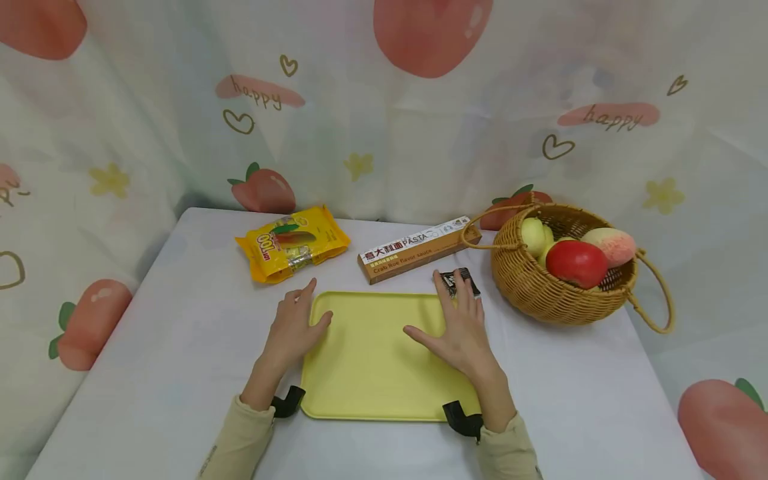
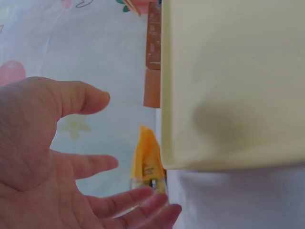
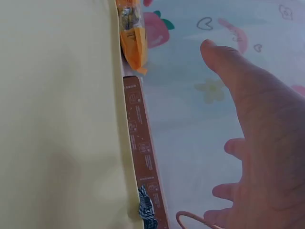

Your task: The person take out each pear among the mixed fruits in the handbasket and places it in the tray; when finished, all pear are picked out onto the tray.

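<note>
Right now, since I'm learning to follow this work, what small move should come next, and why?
Perhaps the right hand should reach for the small black packet: that hand is open and empty, and the packet lies just beyond the far right corner of the tray.

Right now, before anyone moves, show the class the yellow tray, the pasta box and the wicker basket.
Yellow tray (image 1: 375,360): head view, bare flat middle.
Pasta box (image 1: 419,253): head view, brown printed face.
Wicker basket (image 1: 534,287): head view, woven outer wall.
</note>
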`<action>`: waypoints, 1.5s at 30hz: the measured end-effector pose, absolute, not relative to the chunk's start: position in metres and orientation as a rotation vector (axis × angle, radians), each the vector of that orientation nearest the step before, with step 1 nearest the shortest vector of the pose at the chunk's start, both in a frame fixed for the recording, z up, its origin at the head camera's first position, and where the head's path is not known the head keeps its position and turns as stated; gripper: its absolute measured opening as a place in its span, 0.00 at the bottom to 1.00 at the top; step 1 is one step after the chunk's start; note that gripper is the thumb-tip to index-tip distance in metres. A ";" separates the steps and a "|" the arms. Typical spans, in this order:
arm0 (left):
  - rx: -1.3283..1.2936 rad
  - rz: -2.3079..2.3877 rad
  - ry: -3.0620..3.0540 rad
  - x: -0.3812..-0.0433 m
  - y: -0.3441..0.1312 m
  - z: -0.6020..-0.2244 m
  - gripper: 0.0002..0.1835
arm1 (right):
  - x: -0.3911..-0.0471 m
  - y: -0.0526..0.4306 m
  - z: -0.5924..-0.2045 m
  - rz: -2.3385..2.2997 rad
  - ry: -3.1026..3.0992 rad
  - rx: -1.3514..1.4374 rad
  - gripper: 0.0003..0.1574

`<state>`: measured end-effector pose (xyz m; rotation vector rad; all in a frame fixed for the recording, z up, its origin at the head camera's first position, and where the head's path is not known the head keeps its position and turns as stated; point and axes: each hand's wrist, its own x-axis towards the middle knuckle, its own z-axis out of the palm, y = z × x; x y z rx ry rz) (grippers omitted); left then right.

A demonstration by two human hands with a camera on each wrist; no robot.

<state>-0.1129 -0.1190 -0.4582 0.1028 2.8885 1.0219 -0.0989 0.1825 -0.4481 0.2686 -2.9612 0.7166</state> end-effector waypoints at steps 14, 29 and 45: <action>0.144 1.285 2.674 -0.117 -0.142 -0.490 0.42 | -0.110 0.196 -0.426 0.907 -2.870 0.275 0.66; 0.234 1.446 2.613 -0.117 -0.155 -0.508 0.36 | -0.150 0.242 -0.353 0.941 -2.756 0.346 0.50; 0.266 1.457 2.644 -0.118 -0.158 -0.510 0.36 | -0.203 0.305 -0.283 0.791 -3.093 0.213 0.51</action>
